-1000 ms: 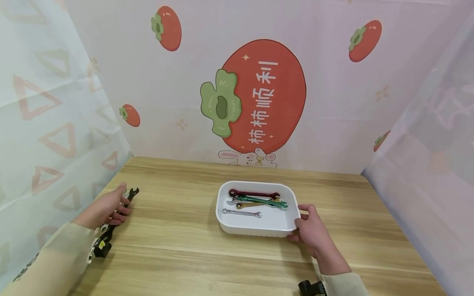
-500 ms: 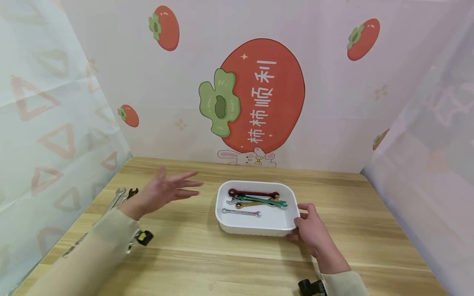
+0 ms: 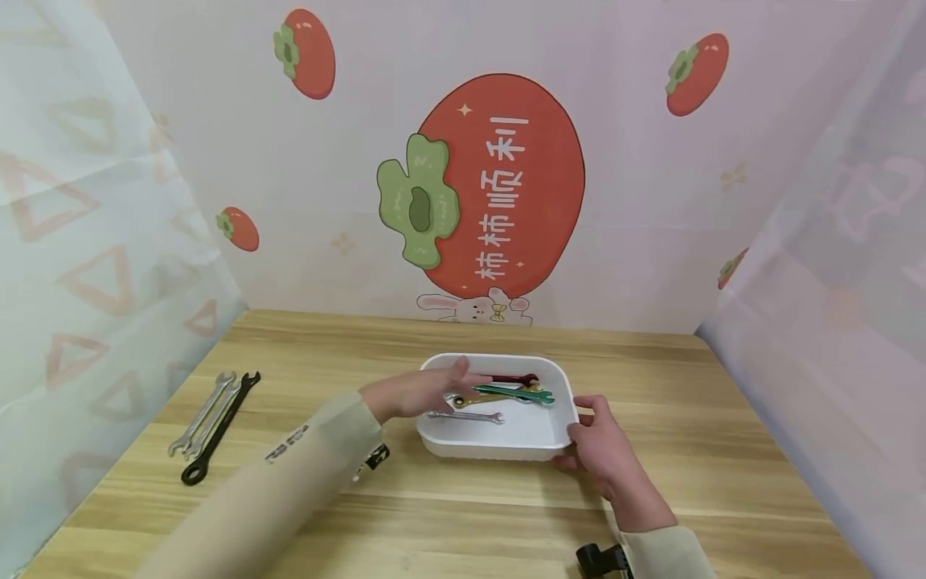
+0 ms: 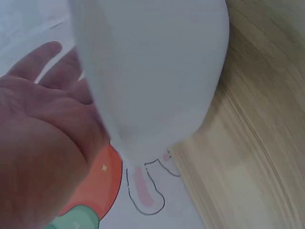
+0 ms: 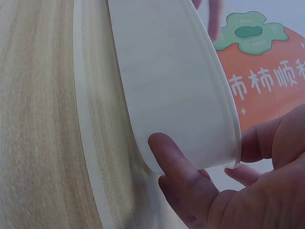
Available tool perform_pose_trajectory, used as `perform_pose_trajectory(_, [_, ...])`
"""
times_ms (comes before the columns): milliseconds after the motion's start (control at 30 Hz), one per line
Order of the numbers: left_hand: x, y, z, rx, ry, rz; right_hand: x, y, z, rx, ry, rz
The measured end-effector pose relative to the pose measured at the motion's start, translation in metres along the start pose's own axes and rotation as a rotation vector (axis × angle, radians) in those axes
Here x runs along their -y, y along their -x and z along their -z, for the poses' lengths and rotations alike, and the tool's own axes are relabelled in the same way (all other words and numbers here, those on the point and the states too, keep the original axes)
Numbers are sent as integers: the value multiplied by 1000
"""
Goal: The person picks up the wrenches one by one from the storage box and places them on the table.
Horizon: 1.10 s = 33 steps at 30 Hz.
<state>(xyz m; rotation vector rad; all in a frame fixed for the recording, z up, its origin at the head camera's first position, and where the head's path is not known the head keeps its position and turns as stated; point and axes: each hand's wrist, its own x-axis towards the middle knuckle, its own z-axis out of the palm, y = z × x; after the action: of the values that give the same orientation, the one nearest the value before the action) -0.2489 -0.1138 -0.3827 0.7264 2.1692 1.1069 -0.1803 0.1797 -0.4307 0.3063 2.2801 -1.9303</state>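
A white rectangular plastic box (image 3: 492,452) stands mid-table with several wrenches inside. Among these are a dark red wrench (image 3: 522,379), a green wrench (image 3: 534,396), a gold wrench (image 3: 477,400) and a small silver wrench (image 3: 470,416). My left hand (image 3: 423,392) reaches over the box's left rim, fingers extended above the wrenches and partly covering them. In the left wrist view its palm lies beyond the box wall (image 4: 152,71), holding nothing. My right hand (image 3: 606,450) grips the box's right end; the right wrist view shows its thumb and fingers (image 5: 167,152) around the corner.
On the table's left side lie a black wrench (image 3: 226,426) and two silver wrenches (image 3: 204,412), side by side and slanted. A printed backdrop (image 3: 637,201) rises behind the wooden table (image 3: 448,523), with pale sheets at both sides.
My left hand has left the wrenches on the left and swung right to the box; the black and silver ones stay on the table. My right hand keeps its grip.
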Motion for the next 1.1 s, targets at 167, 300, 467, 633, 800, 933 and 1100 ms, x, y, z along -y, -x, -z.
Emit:
perform_pose_trajectory(167, [0,-15,-8,-15,0,80,2,2,-1,0,-1,-3])
perform_pose_trajectory(300, [-2,-17,-11,6,-3,50,4,3,-2,-3,0,-1])
perform_pose_trajectory(467, [-4,-17,-13,32,-7,-6,4,4,-2,-3,4,-2])
perform_pose_trajectory(633, [0,-26,-15,-7,-46,-28,4,5,-2,-3,-4,-1])
perform_pose_trajectory(800, [10,-43,-21,-124,-189,-25,4,5,-2,0,-3,1])
perform_pose_trajectory(933, [16,-51,-27,-128,-174,14,4,5,-2,4,2,1])
perform_pose_trajectory(1100, [19,-55,-34,-143,-234,35,3,4,-2,7,-3,1])
